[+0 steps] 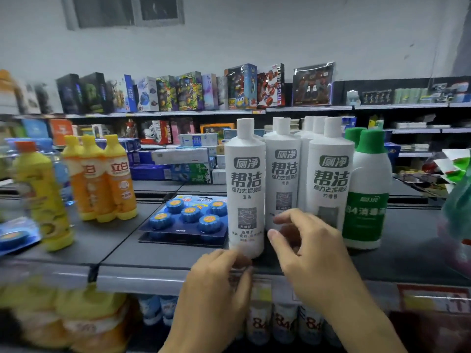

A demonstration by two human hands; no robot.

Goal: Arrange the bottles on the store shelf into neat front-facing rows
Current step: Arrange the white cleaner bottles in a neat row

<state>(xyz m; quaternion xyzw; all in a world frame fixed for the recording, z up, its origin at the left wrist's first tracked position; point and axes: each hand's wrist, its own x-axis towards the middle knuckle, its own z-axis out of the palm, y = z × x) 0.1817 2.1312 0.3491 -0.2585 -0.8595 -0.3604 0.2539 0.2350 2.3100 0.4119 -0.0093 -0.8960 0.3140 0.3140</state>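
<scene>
Several white toilet-cleaner bottles stand upright on the dark shelf [158,253], labels facing me. The left front bottle [246,184] stands nearest the shelf edge; my left hand [219,278] touches its base with the fingertips. The middle bottle [283,171] and the right front bottle [330,174] stand a little further back, more white bottles behind them. My right hand [313,250] hovers with fingers apart in front of the middle and right bottles, holding nothing. A green-capped disinfectant bottle [367,194] stands to their right.
Orange dish-soap bottles [107,179] and a yellow bottle [43,197] stand at the left. Flat packs of blue toilet blocks [188,217] lie beside the white bottles. More bottles fill the shelf below [280,322]. Boxed toys line the far shelves.
</scene>
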